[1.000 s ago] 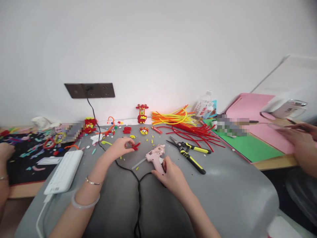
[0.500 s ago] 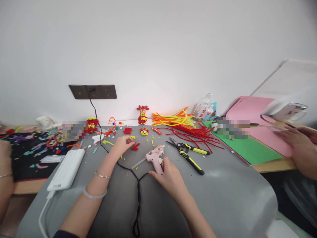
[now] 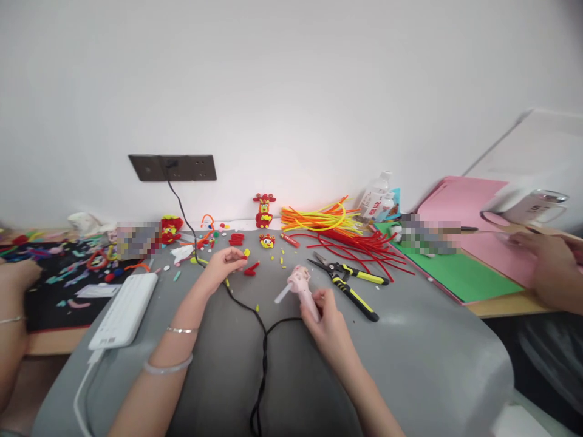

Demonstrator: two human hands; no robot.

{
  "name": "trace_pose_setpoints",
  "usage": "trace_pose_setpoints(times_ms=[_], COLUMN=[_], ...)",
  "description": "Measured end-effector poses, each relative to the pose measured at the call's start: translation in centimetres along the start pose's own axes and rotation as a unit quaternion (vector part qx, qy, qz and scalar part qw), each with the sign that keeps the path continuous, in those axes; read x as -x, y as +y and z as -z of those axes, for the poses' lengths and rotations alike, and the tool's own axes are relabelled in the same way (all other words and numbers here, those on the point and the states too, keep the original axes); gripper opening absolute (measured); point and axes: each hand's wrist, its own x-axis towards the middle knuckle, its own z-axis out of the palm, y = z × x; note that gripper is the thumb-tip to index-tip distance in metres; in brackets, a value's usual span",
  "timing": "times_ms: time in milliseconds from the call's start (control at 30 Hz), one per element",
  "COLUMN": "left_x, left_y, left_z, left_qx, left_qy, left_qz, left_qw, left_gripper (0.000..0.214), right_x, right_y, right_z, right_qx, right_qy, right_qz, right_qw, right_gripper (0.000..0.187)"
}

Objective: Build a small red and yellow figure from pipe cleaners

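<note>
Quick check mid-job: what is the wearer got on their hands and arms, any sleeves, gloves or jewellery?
No gloves and no sleeves in view: both forearms are bare. Behind the left hand sit two bands: a thin silvery bracelet nearer the wrist and a thicker, pale translucent bangle farther up the forearm. The right hand and its arm show no watch or band.

Yellow-handled snips (image 3: 348, 280) beside red pipe cleaners (image 3: 359, 243); white power strip (image 3: 124, 309) far left.
</note>
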Motion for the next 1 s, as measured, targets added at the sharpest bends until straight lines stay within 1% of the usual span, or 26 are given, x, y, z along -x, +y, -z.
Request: trace_pose_setpoints(times_ms=[100,167,267,333,400,467,533,633,733,833,1000], left_x=[0.4,0.6,0.9,1.1,1.3,1.4,1.4,1.4,1.4,1.2,1.1], left_y=[-0.3,-0.4,-0.4,-0.1,0.1,0.3,0.3,0.2,0.0,-0.2,-0.4], left_z=[-0.1,-0.3,-0.4,-0.4,-0.4,-0.4,-0.5,-0.6,-0.7,-0.7,-0.8], left_qx=[0.051,0.073,0.130,0.171,0.201,0.216,0.224,0.242,0.262,0.278,0.303], left_qy=[0.008,0.019,0.018,0.013,0.011,0.012,0.011,0.005,0.004,0.007,0.000], left_qz=[0.016,0.027,0.046,0.057,0.071,0.087,0.096,0.097,0.094,0.094,0.103], left_qw=[0.999,0.997,0.990,0.983,0.977,0.972,0.970,0.965,0.961,0.956,0.948], left_gripper=[0.032,0.033,0.034,0.035,0.037,0.038,0.037,0.036,0.035,0.036,0.037], right_x=[0.8,1.0,0.7,0.1,-0.7,-1.6,-2.5,-3.7,-4.7,-5.6,-6.6], right_y=[1.0,1.3,1.2,0.8,0.4,0.0,-0.2,0.0,0.2,0.0,-1.0], right_z=[0.3,0.3,0.4,0.4,0.4,0.3,0.2,-0.2,-0.9,-1.7,-3.0], right_qx=[-0.132,-0.205,-0.297,-0.368,-0.423,-0.440,-0.438,-0.440,-0.457,-0.473,-0.475], right_qy=[0.028,0.028,0.007,-0.018,-0.059,-0.108,-0.146,-0.189,-0.229,-0.253,-0.276], right_qz=[0.013,0.020,0.021,0.005,-0.012,-0.022,-0.024,-0.020,-0.013,0.000,0.013], right_qw=[0.991,0.978,0.955,0.930,0.904,0.891,0.886,0.878,0.859,0.844,0.835], right_gripper=[0.028,0.032,0.031,0.031,0.033,0.036,0.040,0.044,0.044,0.042,0.041])
